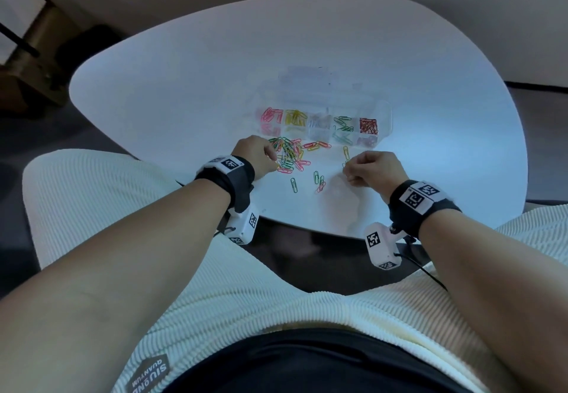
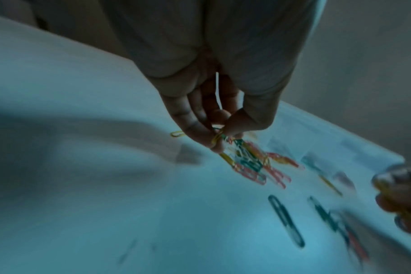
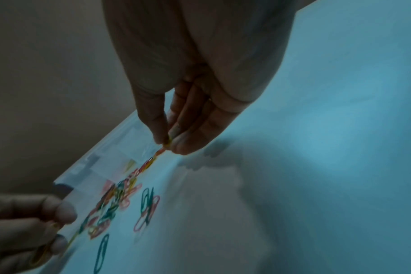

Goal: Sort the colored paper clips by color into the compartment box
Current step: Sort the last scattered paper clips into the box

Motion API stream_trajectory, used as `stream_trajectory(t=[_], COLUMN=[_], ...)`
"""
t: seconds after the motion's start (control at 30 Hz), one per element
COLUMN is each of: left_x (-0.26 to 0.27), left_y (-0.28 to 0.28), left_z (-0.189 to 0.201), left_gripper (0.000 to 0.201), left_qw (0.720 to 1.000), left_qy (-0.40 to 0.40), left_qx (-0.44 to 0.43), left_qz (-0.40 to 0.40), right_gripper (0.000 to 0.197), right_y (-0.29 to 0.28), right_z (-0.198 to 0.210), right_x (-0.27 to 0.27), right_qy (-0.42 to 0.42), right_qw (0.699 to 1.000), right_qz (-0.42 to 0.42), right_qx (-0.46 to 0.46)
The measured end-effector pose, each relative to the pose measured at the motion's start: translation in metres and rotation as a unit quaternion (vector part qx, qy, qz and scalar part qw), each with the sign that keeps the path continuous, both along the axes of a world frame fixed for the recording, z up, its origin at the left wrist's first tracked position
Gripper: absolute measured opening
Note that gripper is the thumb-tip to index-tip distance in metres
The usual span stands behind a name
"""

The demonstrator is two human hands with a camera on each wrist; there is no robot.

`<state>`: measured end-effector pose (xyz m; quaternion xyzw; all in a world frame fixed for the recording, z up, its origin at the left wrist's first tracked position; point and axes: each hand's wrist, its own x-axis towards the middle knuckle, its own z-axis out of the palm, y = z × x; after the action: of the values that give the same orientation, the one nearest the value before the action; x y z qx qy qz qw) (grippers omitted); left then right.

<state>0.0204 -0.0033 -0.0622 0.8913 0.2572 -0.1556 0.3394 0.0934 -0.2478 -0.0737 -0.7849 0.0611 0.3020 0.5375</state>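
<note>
A clear compartment box [image 1: 384, 115] lies on the white table, holding pink, yellow, pale, green and red clips in separate cells. A mixed pile of paper clips [image 1: 292, 154] sits just in front of it. My left hand [image 1: 272, 159] is at the pile's left edge, and in the left wrist view its fingertips [image 2: 217, 146] pinch yellow clips [image 2: 215, 139]. To the right of the pile, my right hand [image 1: 349, 171] is curled, thumb and fingers pinching a yellow clip [image 3: 168, 142]. Another yellow clip [image 1: 346, 152] lies just beyond that hand.
Loose green clips [image 1: 294, 185] and a green and pink pair [image 1: 319, 182] lie between my hands near the table's front edge [image 1: 307, 231]. Bare white table surrounds the box. My lap is below the edge. A wooden stand [image 1: 37, 54] is at far left.
</note>
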Motion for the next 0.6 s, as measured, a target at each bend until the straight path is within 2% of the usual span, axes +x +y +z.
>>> stream_trajectory(t=[0.1, 0.17, 0.27, 0.3, 0.33, 0.4, 0.43, 0.5, 0.6], left_x=[0.001, 0.001, 0.004, 0.006, 0.007, 0.007, 0.006, 0.003, 0.000], left_y=[0.006, 0.009, 0.010, 0.011, 0.011, 0.009, 0.008, 0.004, 0.002], left_z=[0.002, 0.003, 0.004, 0.005, 0.004, 0.002, -0.001, -0.006, -0.013], left_gripper=[0.013, 0.025, 0.034, 0.032, 0.029, 0.020, 0.015, 0.013, 0.020], left_qw=[0.997, 0.992, 0.991, 0.992, 0.995, 0.998, 0.999, 0.999, 0.994], left_qy=[-0.028, -0.043, -0.045, -0.037, -0.028, -0.010, -0.004, 0.009, 0.006], left_qx=[-0.048, -0.072, -0.059, -0.046, -0.032, -0.004, 0.002, 0.020, 0.058], left_qz=[0.056, 0.092, 0.115, 0.108, 0.094, 0.054, 0.033, -0.023, -0.091], right_gripper=[0.022, 0.018, 0.019, 0.018, 0.017, 0.018, 0.019, 0.027, 0.034], right_y=[0.001, 0.004, 0.007, 0.009, 0.011, 0.014, 0.016, 0.016, 0.014], right_z=[0.002, 0.004, 0.008, 0.008, 0.008, 0.008, 0.006, 0.001, -0.007], right_x=[0.004, 0.006, 0.009, 0.011, 0.013, 0.014, 0.013, 0.011, 0.007], right_qy=[0.078, 0.116, 0.152, 0.142, 0.112, -0.004, -0.072, -0.153, -0.160], right_qw=[0.989, 0.975, 0.951, 0.954, 0.967, 0.999, 0.993, 0.954, 0.923], right_qz=[-0.056, -0.100, -0.174, -0.176, -0.158, -0.051, 0.017, 0.116, 0.174], right_qx=[0.109, 0.159, 0.204, 0.199, 0.166, 0.004, -0.094, -0.232, -0.305])
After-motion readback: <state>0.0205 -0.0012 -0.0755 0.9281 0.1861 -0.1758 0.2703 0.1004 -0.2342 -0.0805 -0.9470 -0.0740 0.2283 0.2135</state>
